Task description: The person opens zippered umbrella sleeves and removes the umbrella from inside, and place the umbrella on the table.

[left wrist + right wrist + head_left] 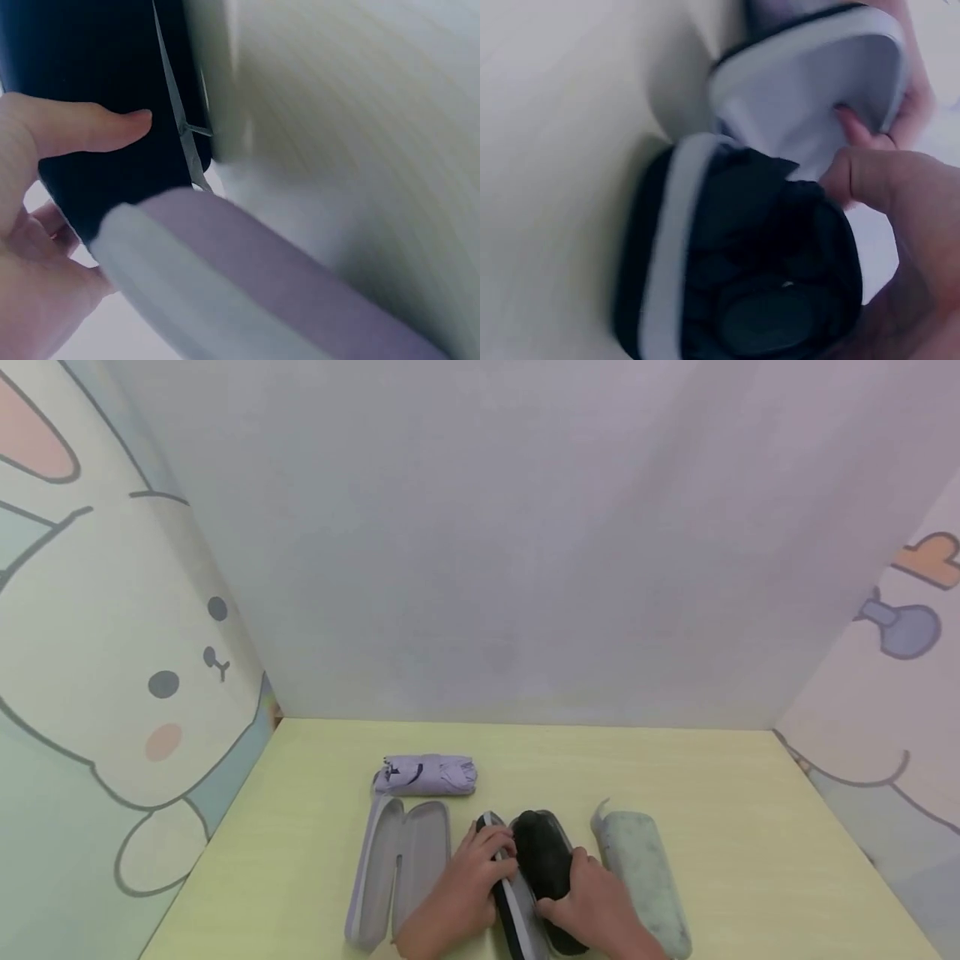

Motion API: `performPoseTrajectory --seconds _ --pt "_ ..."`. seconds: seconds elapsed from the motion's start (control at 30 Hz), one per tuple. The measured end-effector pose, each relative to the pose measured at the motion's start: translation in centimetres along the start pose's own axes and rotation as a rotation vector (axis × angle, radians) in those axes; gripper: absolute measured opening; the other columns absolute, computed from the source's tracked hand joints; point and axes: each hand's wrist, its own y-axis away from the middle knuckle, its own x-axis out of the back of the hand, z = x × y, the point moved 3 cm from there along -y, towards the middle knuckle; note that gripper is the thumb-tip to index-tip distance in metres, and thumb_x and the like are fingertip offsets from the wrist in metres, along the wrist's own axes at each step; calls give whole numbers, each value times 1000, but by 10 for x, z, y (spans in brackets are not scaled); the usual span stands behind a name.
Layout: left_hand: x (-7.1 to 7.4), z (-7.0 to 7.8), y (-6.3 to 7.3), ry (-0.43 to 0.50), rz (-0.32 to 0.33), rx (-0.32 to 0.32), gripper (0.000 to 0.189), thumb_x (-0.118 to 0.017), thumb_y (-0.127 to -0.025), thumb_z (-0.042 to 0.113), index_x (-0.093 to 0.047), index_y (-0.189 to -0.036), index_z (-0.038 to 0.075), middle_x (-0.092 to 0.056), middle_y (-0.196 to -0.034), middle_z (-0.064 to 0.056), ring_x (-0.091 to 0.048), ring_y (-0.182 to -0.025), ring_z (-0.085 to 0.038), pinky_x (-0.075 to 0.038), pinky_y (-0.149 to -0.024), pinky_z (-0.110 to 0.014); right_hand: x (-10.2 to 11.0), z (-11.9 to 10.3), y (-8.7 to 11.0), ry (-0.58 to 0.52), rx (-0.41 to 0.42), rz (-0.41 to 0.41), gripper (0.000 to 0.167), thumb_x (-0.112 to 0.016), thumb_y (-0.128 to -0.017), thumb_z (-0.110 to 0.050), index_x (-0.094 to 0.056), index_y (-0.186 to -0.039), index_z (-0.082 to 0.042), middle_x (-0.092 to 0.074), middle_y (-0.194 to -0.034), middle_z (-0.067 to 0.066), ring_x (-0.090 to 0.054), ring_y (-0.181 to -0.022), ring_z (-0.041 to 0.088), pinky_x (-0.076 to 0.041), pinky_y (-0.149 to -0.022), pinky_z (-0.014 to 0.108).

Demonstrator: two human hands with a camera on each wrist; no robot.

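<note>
- A person's left hand (471, 881) grips the raised lid (528, 920) of a black case (662, 251), thumb on the dark outer face, other fingers bent over the edge to the pale lining.
- At its 3 o'clock, the right hand (596, 902) grips a black bundle (543, 852) lying in the case's base, thumb along the edge nearest the lid.
- Steady work here likely means keeping the lid tilted back toward 9 o'clock while the right thumb presses the bundle down, its length running with the base.
- A loose black fold (780, 166) pokes up beside the lid; it would be best tucked below the rim, fingertips kept off the closing edge.
- An open lavender case (423, 852) lies at the black case's 9 o'clock, a wrapped purple bundle (427, 775) at its 11.
- A pale green case (645, 877) rests at 3 o'clock, beside the right hand, on a yellow table (750, 827).
</note>
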Motion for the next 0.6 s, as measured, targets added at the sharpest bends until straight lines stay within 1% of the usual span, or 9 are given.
performPoseTrajectory --seconds 0.07,0.13,0.23,0.33,0.4,0.47,0.53,0.6 --pt "1 -1 0 22 6 -12 43 -49 -55 -16 -60 -73 21 -56 -106 2 -47 -117 -18 -35 -94 -64 2 1 -1 -24 2 -19 67 -77 -64 -41 -50 -102 7 -53 -77 10 -52 -62 22 -43 -55 38" --pt "1 -3 0 43 17 -28 43 -48 -56 -17 -61 -74 19 -57 -107 1 -46 -119 -19 -35 -94 -63 4 0 -1 -28 20 -24 64 -76 -64 -41 -50 -100 5 -54 -77 9 -52 -62 22 -43 -55 38" --pt "3 -6 0 65 45 -43 43 -48 -58 -19 -62 -76 18 -57 -111 -1 -45 -124 -22 -36 -95 -61 3 -3 -2 10 61 -17 73 -76 -66 -50 -50 -104 7 -55 -79 10 -54 -65 22 -44 -57 38" --pt "6 -9 0 64 78 -33 45 -49 -61 -19 -62 -81 19 -54 -124 -5 -41 -130 -25 -37 -98 -55 0 -6 -3 48 93 10 83 -77 -64 -56 -50 -109 8 -56 -81 11 -56 -67 24 -46 -59 40" --pt "7 -10 0 57 89 -19 44 -51 -63 -18 -63 -85 19 -48 -134 -7 -37 -133 -26 -38 -99 -49 -1 -5 -4 39 98 30 80 -79 -63 -52 -50 -108 8 -56 -79 11 -56 -66 24 -45 -58 39" --pt "9 -9 0 54 91 -9 44 -54 -64 -16 -65 -87 19 -41 -141 -9 -32 -136 -29 -40 -99 -44 -1 -2 -5 0 104 46 72 -82 -62 -43 -51 -105 7 -56 -78 10 -56 -64 23 -45 -56 38" --pt "10 -7 1 61 90 1 43 -56 -64 -15 -66 -88 19 -37 -144 -9 -29 -137 -31 -42 -97 -40 1 1 -5 -52 104 44 68 -82 -61 -36 -52 -105 6 -57 -78 8 -56 -65 21 -45 -56 36" --pt "12 -6 1 68 82 20 42 -57 -63 -15 -66 -86 19 -36 -144 -9 -29 -137 -32 -43 -96 -38 3 3 -4 -105 104 25 64 -83 -61 -33 -52 -105 5 -58 -78 6 -56 -65 19 -45 -55 35"
